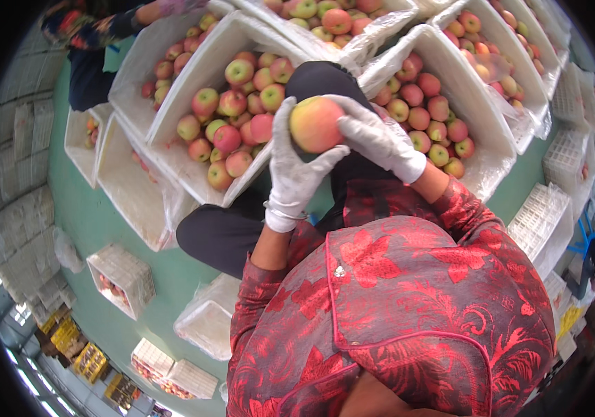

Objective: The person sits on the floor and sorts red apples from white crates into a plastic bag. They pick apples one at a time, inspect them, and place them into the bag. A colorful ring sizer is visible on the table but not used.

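Between my two white-gloved hands is a yellow and red apple, raised above my lap. My left hand cups it from the left and below, the thumb reaching to the right underneath. Fingers of my right hand rest on the apple's right side. Just left of my hands, a white plastic crate lined with clear film holds many red and green-yellow apples. Another lined crate with redder apples stands on the right, beyond my right hand.
More apple crates line the far side. A lined crate with a few apples stands to the left. Behind me on the green floor are several crates. A person in dark trousers is at the upper left.
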{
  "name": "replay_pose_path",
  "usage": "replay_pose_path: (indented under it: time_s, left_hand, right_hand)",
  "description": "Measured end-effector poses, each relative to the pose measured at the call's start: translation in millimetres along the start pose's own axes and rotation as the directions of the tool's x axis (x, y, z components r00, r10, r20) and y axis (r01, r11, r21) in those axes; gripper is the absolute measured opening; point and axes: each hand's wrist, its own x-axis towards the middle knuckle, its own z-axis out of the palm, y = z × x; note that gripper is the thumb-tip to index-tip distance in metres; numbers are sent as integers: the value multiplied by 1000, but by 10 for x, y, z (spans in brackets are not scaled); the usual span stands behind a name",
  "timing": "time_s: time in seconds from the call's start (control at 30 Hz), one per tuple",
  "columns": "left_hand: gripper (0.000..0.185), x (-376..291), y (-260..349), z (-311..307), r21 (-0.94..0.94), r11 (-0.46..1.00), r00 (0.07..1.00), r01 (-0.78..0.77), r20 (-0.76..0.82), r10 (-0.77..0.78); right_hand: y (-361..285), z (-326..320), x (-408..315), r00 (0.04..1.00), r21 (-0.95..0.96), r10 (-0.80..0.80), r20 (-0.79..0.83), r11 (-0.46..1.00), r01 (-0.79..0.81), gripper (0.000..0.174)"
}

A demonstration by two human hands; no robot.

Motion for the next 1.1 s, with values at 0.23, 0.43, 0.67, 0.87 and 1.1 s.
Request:
replay_pose_path:
  time_s: [0.23,0.43,0.67,0.87,1.1]
  left_hand:
    - [80,70,-178,-545,-513,787,936,343,121,-330]
    - [62,33,-1314,-2010,-173,889,820,425,-343,-458]
    - [75,-428,-2324,-3435,-56,721,470,691,-724,-506]
    - [94,-801,-2856,-3665,187,361,350,914,-814,-464]
    - [61,-463,-3605,-3826,255,348,427,902,-642,-637]
  right_hand:
    - [-247,-111,-49,998,-287,-65,-8,956,60,41]
    - [106,-1645,158,801,-290,-92,-591,951,-104,39]
    - [546,-3920,386,756,-860,-411,-509,199,-471,59]
    - [769,-4229,802,873,-856,-77,-481,259,-448,53]
    - [641,-4497,724,618,-509,40,-785,525,-682,52]
